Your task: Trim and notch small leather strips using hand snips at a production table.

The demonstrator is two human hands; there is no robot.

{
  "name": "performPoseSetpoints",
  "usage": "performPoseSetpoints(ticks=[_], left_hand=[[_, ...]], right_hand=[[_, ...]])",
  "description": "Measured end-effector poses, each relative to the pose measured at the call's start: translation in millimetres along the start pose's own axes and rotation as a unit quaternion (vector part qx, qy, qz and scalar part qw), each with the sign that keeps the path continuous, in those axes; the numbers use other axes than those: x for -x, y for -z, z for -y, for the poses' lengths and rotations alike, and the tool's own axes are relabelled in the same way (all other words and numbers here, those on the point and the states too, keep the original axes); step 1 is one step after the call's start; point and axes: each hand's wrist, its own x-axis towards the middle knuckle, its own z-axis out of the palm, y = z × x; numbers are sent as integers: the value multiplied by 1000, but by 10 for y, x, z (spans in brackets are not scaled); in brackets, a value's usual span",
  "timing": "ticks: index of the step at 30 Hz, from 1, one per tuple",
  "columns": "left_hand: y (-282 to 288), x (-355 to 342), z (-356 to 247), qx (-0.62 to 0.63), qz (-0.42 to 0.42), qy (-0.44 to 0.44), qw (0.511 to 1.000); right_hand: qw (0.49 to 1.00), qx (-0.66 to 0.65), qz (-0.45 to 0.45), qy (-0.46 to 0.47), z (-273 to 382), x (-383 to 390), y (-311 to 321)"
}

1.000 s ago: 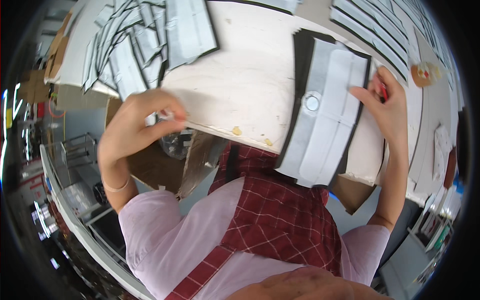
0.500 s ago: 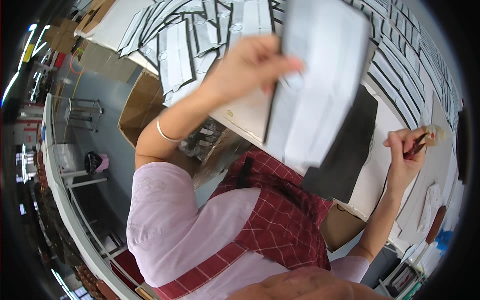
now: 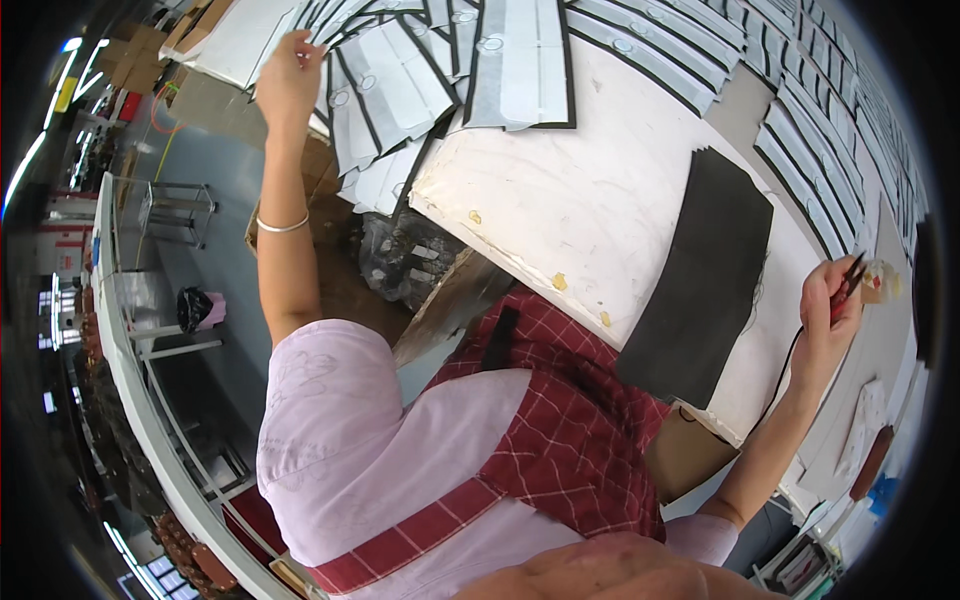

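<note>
The left hand is stretched far out to about eleven o'clock, its fingers curled down onto the edge of a heap of grey-white flat pieces with black borders that lie fanned and overlapping on the far left part of the tabletop. Whether it pinches one of those pieces or only rests on them cannot be told, since the fingertips are hidden behind the back of the hand. A thin bangle circles that forearm.

The right hand sits at about three o'clock, closed around a slim red-handled tool whose tip points toward a small pale pot just beside it. A thin dark cord runs down from the hand along the tabletop's near edge.

Between the two hands, nearer the right one, a black rectangular sheet lies flat on the pale tabletop, one short end overhanging the near edge. It is well apart from the left hand.

From twelve to two o'clock, more of the bordered pieces lie in long rows. Small yellowish blobs dot the tabletop edge. Below, at six o'clock, the person's pink top and red checked apron fill the view, with a brown cardboard box under the tabletop.
</note>
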Motion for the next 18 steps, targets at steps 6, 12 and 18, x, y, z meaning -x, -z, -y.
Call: performPoseSetpoints(ticks=[6,12,18], left_hand=[[95,-1,-1265,424,233,-106,869],[148,678,-2812,494,381,-380,683],[141,1095,-3653,484,560,-379,555]], right_hand=[[993,22,-7,-113,-33,255,91],[984,138,26,-108,-93,359,110],[972,201,-5,-118,-73,516,201]])
